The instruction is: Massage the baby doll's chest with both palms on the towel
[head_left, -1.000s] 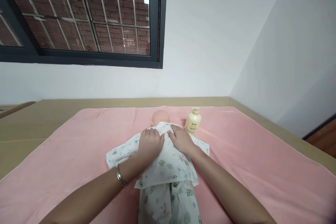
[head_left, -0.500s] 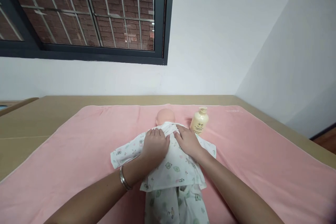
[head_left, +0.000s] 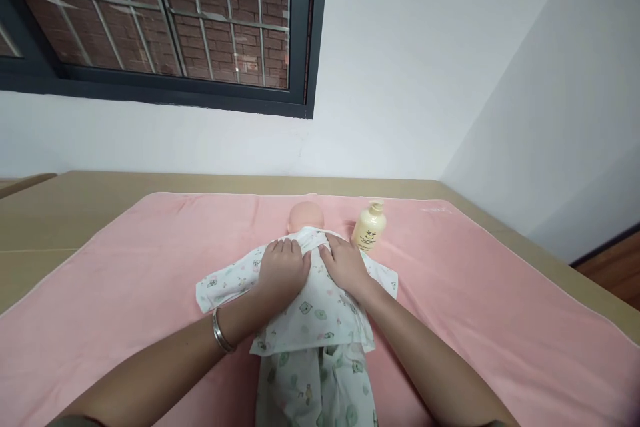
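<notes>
A baby doll lies on a pink blanket, its bald head (head_left: pixel 306 215) pointing away from me and no face showing. It wears a white printed top (head_left: pixel 320 310) and matching trousers (head_left: pixel 315 387). My left hand (head_left: pixel 284 270), below a silver bangle (head_left: pixel 221 331), rests on the upper left of the top, fingers together and lying over the cloth. On the upper right, my right hand (head_left: pixel 346 265) lies flat with its fingers a little apart. Just beyond that hand stands a cream pump bottle (head_left: pixel 369 227). The doll's own hands are hidden in the sleeves.
The pink blanket (head_left: pixel 475 293) covers much of a tan padded surface (head_left: pixel 110 183). A white wall (head_left: pixel 380 80) rises behind it, with a dark-framed barred window (head_left: pixel 200 90) at upper left. Something brown and wooden (head_left: pixel 613 267) shows at the right edge.
The view has shifted slightly, so the doll, bottle and window appear a little further left and higher. Both hands keep nearly the same places on the doll's top.
</notes>
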A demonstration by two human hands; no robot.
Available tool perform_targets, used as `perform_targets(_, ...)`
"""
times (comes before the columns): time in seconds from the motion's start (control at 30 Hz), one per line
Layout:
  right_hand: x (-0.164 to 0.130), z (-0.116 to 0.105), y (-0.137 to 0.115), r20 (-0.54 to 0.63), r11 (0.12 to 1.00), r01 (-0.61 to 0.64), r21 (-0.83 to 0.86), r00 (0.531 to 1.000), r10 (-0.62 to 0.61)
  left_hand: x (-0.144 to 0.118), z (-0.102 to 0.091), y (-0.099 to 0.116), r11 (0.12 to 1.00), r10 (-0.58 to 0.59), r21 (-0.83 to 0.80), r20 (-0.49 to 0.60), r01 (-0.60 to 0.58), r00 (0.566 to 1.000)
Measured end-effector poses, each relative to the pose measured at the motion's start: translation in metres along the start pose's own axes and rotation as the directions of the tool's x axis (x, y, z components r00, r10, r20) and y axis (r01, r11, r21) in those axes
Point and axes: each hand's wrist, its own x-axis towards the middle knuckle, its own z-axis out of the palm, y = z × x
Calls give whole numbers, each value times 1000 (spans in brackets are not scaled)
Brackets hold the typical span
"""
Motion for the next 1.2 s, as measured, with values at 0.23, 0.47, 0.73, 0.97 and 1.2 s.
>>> perform_targets(0.23,-1,-1,-1,4,1000,-8,10,1000,8,-1,1,-1,1000,12,-8,8,-12,1000)
perform_targets(0.47,0,2,0,5,1000,-15,7,1000,15,0,2,-3,1000,0,-23,7,0,1000)
perform_targets(0.73,1,0,-1,39,1000,-27,1,999,27,2,-8,-2,998,-48,-32,134,53,990)
perform_targets(0.97,-5,-6,-10,29,996,41,-84,999,-39,7,-15,-8,985,-151,-41,269,167,951)
perform_targets(1.2,-23,-11,-32,53,970,106,-219,994,-97,20,-22,-18,939,-202,-162,455,303,867)
